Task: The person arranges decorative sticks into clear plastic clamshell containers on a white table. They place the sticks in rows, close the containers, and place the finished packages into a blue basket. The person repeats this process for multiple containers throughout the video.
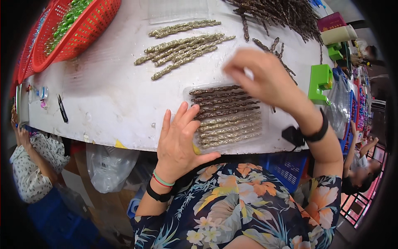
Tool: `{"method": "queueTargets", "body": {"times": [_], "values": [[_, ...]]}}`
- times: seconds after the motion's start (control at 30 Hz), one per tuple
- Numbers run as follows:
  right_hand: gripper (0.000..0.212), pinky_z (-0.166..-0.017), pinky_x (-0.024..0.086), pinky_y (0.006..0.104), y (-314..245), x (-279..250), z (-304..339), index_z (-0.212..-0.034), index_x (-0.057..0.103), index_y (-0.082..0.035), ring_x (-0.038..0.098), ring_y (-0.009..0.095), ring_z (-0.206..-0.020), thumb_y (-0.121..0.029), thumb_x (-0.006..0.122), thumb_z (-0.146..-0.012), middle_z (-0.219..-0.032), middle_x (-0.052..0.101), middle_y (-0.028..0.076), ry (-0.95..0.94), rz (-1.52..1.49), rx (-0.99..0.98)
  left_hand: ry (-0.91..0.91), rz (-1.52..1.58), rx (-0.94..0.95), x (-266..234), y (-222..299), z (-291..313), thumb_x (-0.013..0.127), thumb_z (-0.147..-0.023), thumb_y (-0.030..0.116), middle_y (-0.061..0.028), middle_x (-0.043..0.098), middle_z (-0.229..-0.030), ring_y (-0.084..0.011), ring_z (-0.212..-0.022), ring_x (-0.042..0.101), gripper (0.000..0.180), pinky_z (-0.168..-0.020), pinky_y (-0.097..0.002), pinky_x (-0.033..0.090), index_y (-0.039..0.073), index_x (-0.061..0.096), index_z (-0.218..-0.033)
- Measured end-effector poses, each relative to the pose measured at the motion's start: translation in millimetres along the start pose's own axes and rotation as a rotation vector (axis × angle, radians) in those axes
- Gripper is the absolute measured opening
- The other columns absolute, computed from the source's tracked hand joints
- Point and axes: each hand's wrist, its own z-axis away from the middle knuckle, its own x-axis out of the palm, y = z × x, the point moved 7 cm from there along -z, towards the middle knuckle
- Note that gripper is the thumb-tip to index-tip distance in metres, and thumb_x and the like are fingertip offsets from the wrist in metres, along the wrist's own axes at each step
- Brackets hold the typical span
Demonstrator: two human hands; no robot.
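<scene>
A clear plastic tray (265, 120) lies near the table's front edge, holding a row of twisted glittery sticks. Dark brown sticks (226, 99) fill its far half and pale gold sticks (230, 129) its near half. My left hand (177, 139) rests at the tray's left edge, fingers spread, gripping nothing. Over the tray's far right corner hovers my right hand (259, 74), its fingers bent and smeared by motion; whether they hold anything does not show. Beyond the tray, several loose gold sticks (182, 50) lie on the table. A few loose brown sticks (275, 52) lie beyond the right hand.
A big heap of brown sticks (286, 18) covers the far right. Another clear tray (178, 10) sits at the back. Red baskets (89, 35), one with green beads, stand far left. A pen (62, 108) lies left; a green tape dispenser (319, 85) stands right. Other people sit at both sides.
</scene>
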Motion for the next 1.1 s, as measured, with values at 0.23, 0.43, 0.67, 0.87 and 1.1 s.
{"method": "queueTargets", "body": {"times": [0.23,0.43,0.67,0.87,1.1], "values": [[0.013,-0.072,0.052,0.0443,32.1,26.8,-50.9,-0.091,0.071,-0.005,0.065,0.033,-0.081,-0.014,0.065,-0.085,-0.084,0.067,0.013,0.051,0.296,-0.258,0.025,-0.034,0.014,-3.0,3.7,-2.6,0.088,-0.067,0.051,-0.0171,0.055,-0.143,-0.0371,-0.139,0.047,0.083,-0.119,-0.0561,0.025,0.007,0.046,-0.123],[0.008,-0.070,0.049,0.0398,8.0,-26.5,10.8,-0.088,0.066,-0.004,0.062,0.029,-0.075,-0.009,0.071,-0.084,-0.079,0.062,0.009,-0.089,-0.095,0.088,0.064,-0.024,-0.008,-5.4,0.6,-0.2,0.084,-0.071,0.053,-0.0178,0.055,-0.143,-0.0366,-0.139,0.048,0.079,-0.119,-0.0552,0.026,0.005,0.048,-0.122],[0.010,-0.074,0.043,0.0382,-17.0,-28.0,103.7,-0.084,0.065,-0.006,0.058,0.028,-0.081,-0.008,0.074,-0.080,-0.080,0.060,0.008,-0.332,0.007,0.195,0.072,-0.012,-0.023,-3.3,0.6,-2.6,0.087,-0.066,0.050,-0.0173,0.055,-0.143,-0.0367,-0.139,0.048,0.082,-0.119,-0.0548,0.027,0.005,0.049,-0.123],[0.011,-0.074,0.041,0.0381,-27.9,3.0,104.5,-0.081,0.065,-0.008,0.055,0.027,-0.082,-0.010,0.075,-0.078,-0.082,0.057,0.006,-0.318,0.058,0.115,0.074,-0.033,-0.022,-2.0,0.5,-3.2,0.090,-0.062,0.046,-0.0177,0.054,-0.144,-0.0381,-0.140,0.046,0.085,-0.119,-0.0547,0.027,0.006,0.047,-0.124],[0.008,-0.072,0.045,0.0407,-34.1,6.1,88.9,-0.080,0.068,-0.007,0.059,0.028,-0.081,-0.013,0.073,-0.081,-0.082,0.061,0.007,-0.414,0.084,-0.003,0.037,-0.015,-0.017,1.0,1.0,-1.4,0.093,-0.061,0.046,-0.0180,0.051,-0.145,-0.0409,-0.142,0.043,0.086,-0.120,-0.0588,0.023,0.007,0.046,-0.121]]}}
